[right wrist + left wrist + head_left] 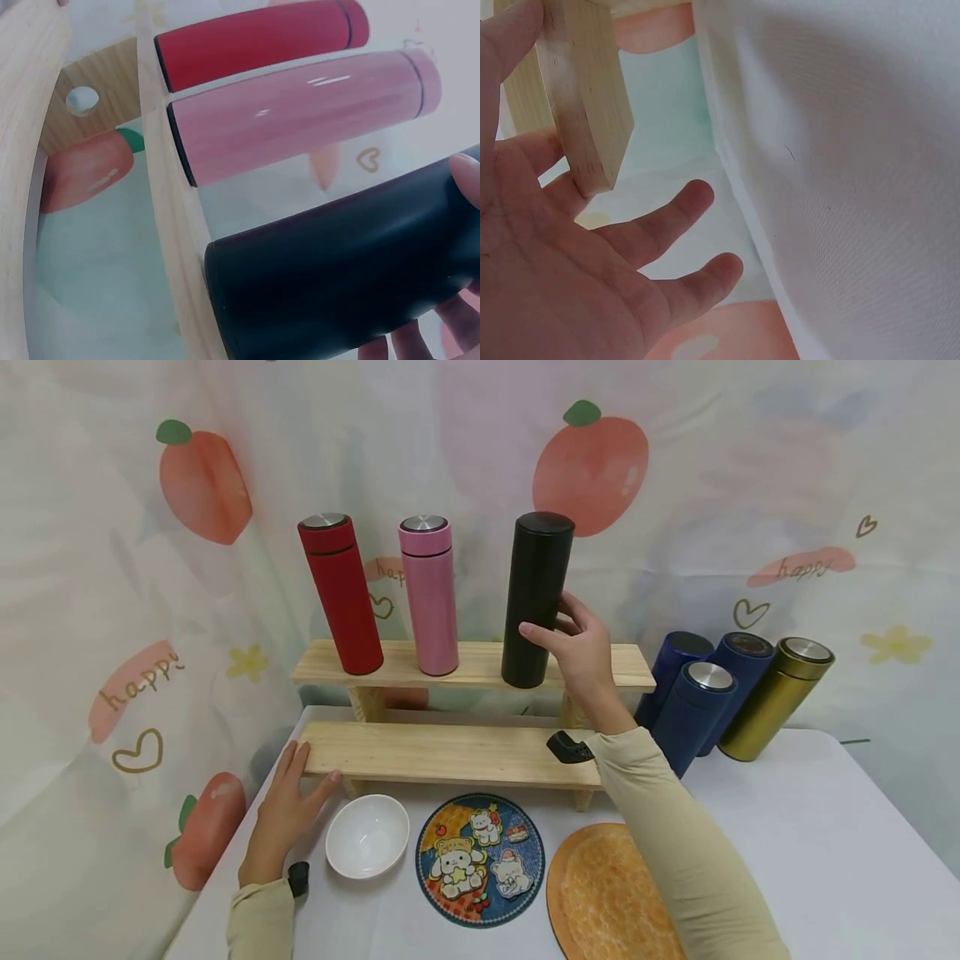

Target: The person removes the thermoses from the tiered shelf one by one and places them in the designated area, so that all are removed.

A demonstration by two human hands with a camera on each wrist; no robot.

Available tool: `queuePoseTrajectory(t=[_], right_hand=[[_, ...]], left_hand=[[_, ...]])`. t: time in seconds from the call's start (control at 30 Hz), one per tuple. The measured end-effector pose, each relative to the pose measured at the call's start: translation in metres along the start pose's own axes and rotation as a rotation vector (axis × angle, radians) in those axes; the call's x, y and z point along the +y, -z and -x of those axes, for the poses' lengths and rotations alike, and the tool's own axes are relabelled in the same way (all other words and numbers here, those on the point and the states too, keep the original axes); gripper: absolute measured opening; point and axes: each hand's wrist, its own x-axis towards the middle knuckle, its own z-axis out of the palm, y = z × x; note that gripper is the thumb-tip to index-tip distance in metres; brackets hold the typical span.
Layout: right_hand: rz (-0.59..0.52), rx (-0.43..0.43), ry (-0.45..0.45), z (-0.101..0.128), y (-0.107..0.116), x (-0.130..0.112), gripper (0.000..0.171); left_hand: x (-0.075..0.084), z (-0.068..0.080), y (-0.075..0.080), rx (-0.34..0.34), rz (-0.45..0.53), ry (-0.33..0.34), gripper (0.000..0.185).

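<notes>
My right hand holds a black thermos around its lower half, thumb across the front and fingers behind. The thermos is upright, its base at the front of the upper shelf. To its left on that shelf stand a pink thermos and a red thermos, both with silver lids. My left hand grips the left end of the lower shelf. In the left wrist view, thumb and first fingers lie around the board end, while the other two fingers spread free.
Right of the shelves stand several blue thermoses and a gold one. In front lie a white bowl, a round cartoon-print mat and a round bread-patterned mat. A printed cloth hangs behind.
</notes>
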Motion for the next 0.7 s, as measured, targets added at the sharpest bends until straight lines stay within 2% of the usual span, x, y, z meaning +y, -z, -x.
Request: queuePoseTrajectory(t=[0.37,0.7], right_hand=[[-0.055,0.012,-0.015,0.03,0.017,-0.009,0.062],[0.048,0.022,-0.076,0.064,0.035,-0.013,0.069]], left_hand=[[0.001,0.002,0.0,0.006,0.009,0.008,0.102],[0.003,0.002,0.0,-0.004,0.008,0.009,0.102]])
